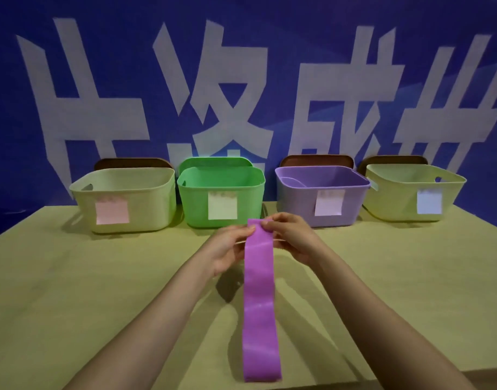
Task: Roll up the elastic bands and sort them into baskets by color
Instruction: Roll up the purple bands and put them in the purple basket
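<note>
A long purple elastic band (260, 299) hangs unrolled in front of me, above the table (72, 277), its lower end near the table's front edge. My left hand (230, 249) pinches its top left corner and my right hand (289, 237) pinches the top right corner. Along the back of the table stand four baskets in a row: a pale yellow basket (146, 212) with a pink note, a green basket (193, 204) with a whitish note, a purple basket (298, 204) with a pale pink note, and another pale yellow basket (396, 201) with a light blue note.
Behind the baskets lean their lids, three brown lids (132, 163) and a green one. A blue banner with large white characters (219, 88) forms the backdrop. A pale shape lies inside the purple basket; what it is cannot be made out.
</note>
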Demonstrator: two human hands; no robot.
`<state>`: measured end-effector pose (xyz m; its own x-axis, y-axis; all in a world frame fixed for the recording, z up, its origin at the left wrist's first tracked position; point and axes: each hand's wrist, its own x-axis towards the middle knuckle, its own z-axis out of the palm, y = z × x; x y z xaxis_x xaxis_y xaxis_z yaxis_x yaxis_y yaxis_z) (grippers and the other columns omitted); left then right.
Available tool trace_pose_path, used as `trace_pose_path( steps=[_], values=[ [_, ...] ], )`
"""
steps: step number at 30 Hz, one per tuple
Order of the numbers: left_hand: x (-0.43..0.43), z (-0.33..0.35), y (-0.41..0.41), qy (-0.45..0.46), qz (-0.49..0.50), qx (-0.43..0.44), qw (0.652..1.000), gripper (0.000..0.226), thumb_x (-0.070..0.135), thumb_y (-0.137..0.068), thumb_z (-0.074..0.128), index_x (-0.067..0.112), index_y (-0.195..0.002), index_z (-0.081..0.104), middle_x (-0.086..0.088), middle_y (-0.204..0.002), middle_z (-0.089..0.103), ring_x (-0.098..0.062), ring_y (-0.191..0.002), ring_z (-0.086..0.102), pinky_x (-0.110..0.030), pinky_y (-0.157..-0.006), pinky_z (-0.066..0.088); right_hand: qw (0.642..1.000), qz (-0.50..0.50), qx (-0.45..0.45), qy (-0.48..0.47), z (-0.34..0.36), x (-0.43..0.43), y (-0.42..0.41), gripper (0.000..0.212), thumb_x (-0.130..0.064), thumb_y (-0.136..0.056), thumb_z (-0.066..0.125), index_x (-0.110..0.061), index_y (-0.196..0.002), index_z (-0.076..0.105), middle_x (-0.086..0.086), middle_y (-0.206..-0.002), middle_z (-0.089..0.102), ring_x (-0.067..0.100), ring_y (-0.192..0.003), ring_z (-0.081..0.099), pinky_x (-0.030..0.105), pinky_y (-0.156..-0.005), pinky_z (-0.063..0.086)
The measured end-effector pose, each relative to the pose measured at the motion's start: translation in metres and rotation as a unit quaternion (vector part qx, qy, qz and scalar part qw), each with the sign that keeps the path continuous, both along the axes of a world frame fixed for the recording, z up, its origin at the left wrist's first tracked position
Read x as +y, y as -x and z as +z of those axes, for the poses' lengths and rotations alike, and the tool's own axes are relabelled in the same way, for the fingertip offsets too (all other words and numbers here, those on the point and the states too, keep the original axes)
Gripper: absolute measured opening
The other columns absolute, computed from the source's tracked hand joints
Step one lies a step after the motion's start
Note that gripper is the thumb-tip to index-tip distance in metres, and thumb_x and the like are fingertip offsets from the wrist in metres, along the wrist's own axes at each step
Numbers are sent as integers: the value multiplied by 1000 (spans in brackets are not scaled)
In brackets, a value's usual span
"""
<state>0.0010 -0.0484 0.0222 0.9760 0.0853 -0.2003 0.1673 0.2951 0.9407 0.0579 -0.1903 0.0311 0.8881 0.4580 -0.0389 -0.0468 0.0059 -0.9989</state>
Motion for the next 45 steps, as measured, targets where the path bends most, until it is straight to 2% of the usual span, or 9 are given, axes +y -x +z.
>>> trace_pose_path(
  steps=[3,6,10,15,21,28,34,41,45],
  values=[
    [9,-43,-20,-68,47,27,996,28,0,-88,59,1,-116,57,-10,-90,67,-19,-77,63,-29,-71,53,998,-32,-1,54,-46,12,-18,15,-2,-90,58,-13,-80,57,6,-76,59,15,-67,56,23,-54,48],
    [14,-64,-38,-83,65,13,994,29,-7,-86,58,1,-114,55,-10,-90,66,-18,-76,65,-23,-67,56,996,-70,-34,32,-76,22,-34,16,3,-86,58,-12,-80,60,9,-78,61,21,-70,56,31,-60,47],
    [17,-73,-61,-131,69,-2,989,17,0,-87,61,10,-100,59,-10,-97,65,-17,-86,64,-23,-70,53,985,-73,-139,72,-91,25,-51,14,0,-84,62,-14,-85,64,1,-85,65,11,-78,59,24,-71,48],
    [17,-83,-66,-165,105,-32,980,12,3,-88,61,13,-94,65,-9,-99,67,-19,-92,65,-28,-77,55,988,-52,-142,18,-97,21,-56,7,-14,-87,67,-10,-91,71,3,-88,70,10,-82,63,21,-72,50],
    [22,-83,-60,-138,82,-45,986,20,7,-82,69,14,-100,63,-10,-105,66,-23,-98,65,-30,-78,55,986,-77,-144,14,-100,23,-57,7,-12,-83,70,-12,-90,72,3,-87,72,13,-83,65,31,-78,53],
    [24,-80,-58,-73,62,-51,994,27,8,-77,74,9,-101,63,-8,-97,71,-18,-85,69,-28,-72,54,989,-83,-121,-25,-97,23,-55,9,-3,-79,72,-10,-84,71,8,-84,71,17,-81,65,35,-79,54],
    [22,-80,-59,-54,85,-59,993,21,9,-82,69,6,-102,63,-8,-93,71,-15,-81,70,-25,-72,55,987,-68,-148,-10,-95,22,-53,10,-4,-79,73,-13,-84,72,4,-84,72,15,-84,66,29,-79,55],
    [18,-83,-60,-64,116,-80,988,11,5,-83,68,6,-93,63,-11,-87,70,-18,-77,66,-26,-69,54,974,-85,-202,49,-98,22,-55,8,-19,-83,71,-16,-90,72,-2,-85,71,16,-85,66,29,-79,54],
    [19,-84,-60,-88,84,-75,990,25,26,-81,68,9,-99,66,-10,-97,71,-20,-90,69,-31,-80,56,977,-91,-187,53,-96,20,-52,14,-28,-86,68,-14,-87,72,-2,-81,71,18,-82,66,36,-74,55]
  ],
)
